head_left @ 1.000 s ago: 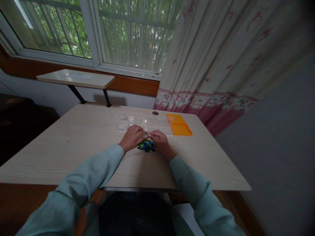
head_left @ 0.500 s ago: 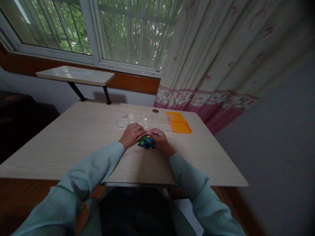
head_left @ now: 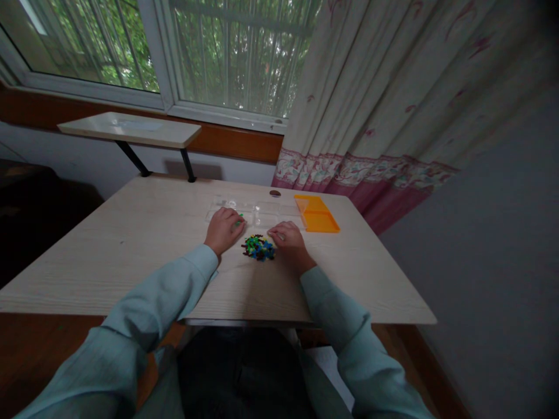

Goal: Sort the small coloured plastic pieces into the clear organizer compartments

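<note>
A small heap of coloured beads (head_left: 258,247), green, blue, black and yellow, lies on the pale wooden table (head_left: 131,250). My left hand (head_left: 222,228) rests just left of the heap, fingers curled, with a small green piece at its fingertips beside the clear compartment box (head_left: 262,213). My right hand (head_left: 287,240) sits just right of the heap, fingers curled in a pinch; what it holds is too small to make out. Both sleeves are pale green.
An orange lid (head_left: 316,213) lies right of the clear box. A small dark round object (head_left: 275,193) sits near the table's far edge. A white shelf (head_left: 128,128) stands under the window, a curtain (head_left: 384,105) hangs at the right, and a grey wall lies close by.
My hands have drawn apart from over the bead heap, the left moving up toward the clear box with a green piece. The heap now lies uncovered between them.
</note>
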The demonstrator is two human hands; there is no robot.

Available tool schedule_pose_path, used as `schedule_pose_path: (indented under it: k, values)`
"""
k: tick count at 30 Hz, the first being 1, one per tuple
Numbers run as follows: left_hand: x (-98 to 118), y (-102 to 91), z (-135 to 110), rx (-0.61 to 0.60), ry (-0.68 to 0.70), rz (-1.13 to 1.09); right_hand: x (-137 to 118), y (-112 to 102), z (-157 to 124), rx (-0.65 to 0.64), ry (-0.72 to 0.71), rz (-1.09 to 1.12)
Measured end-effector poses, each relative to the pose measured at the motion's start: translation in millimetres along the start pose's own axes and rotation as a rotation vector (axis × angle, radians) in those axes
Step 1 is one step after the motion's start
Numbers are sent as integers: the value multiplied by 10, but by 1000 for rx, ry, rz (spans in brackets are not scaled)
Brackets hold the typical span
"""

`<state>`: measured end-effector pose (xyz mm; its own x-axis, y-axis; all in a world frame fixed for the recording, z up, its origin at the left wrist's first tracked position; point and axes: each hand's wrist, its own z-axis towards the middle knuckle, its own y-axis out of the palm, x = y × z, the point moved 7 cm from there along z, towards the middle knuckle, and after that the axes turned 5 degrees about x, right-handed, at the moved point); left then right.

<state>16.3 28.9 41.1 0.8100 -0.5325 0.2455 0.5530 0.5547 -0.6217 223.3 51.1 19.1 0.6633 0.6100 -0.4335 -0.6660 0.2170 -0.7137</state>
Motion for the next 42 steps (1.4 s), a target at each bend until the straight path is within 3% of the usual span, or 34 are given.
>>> schedule_pose_path:
  k: [5,16,31,42]
  values:
    - [-218,-13,-15,73,-138,-34,59,1,-21,-146,-24,-64]
    - [-225,32,-31,72,-161,-67,-52,104,-49,-231,-113,-147]
    - [-265,27,-34,99,-186,-77,-18,126,-37,-216,-57,-36]
    - [-311,51,-45,93,-197,-62,44,82,-18,-125,-1,-35]
